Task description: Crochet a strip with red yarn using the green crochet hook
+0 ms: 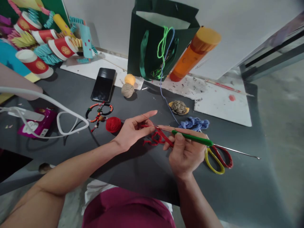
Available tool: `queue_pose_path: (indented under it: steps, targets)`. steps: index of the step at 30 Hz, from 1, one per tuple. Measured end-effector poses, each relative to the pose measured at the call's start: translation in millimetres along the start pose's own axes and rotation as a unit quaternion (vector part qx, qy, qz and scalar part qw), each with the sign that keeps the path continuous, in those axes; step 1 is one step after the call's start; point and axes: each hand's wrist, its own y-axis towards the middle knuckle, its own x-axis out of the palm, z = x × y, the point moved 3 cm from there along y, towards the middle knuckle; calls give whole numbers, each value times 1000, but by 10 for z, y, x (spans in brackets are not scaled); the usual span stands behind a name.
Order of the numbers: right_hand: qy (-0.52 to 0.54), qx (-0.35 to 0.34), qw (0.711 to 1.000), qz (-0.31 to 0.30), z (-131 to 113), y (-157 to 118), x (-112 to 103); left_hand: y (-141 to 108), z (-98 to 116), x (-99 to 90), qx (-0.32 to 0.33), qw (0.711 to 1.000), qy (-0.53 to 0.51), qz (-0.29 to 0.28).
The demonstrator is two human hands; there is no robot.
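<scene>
My left hand [135, 129] pinches red crocheted yarn [161, 136] between thumb and fingers, its index finger stretched out with a strand over it. In my right hand [184, 152] is a crochet hook [194, 138] with a green handle; its thin tip meets the red yarn at my left fingertips. A strip of the red work hangs between both hands. The red yarn ball [113, 124] lies just left of my left hand. Scissors [215, 161] with yellow and red handles lie beside my right hand, partly hidden by it.
Blue crocheted yarn [194, 123] and a brown flower piece [179, 107] lie beyond my hands. Behind stand a dark green bag [136, 47] and an orange container [190, 58]. At left are a phone [103, 85], beaded bracelets [99, 113], a purple power strip [39, 123] and white cables.
</scene>
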Motion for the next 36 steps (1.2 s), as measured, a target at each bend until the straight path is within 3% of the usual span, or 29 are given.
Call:
queue_pose_path:
  steps: [10,15,18,21,26,32,36]
  targets:
    - [-35,-17,999,-20,-53,14,11,-20,43,13,25,999,34,1]
    - [-30,-87,995,-47,-47,19,56,-34,45,42,47,999,9,-12]
    - [-29,-120,991,-57,-52,20,68,-42,24,62,22,997,-68,-23]
    - [-25,-127,990,-57,-67,11,78,-54,-8,91,-52,985,-157,-45]
    - [13,-44,999,4,-31,-39,72,-65,-48,111,-143,961,-224,-79]
    - [66,92,992,64,47,-74,31,-35,-55,79,-134,966,-210,-69]
    - [156,191,968,44,81,-19,70,-31,-51,73,-131,969,-194,-74]
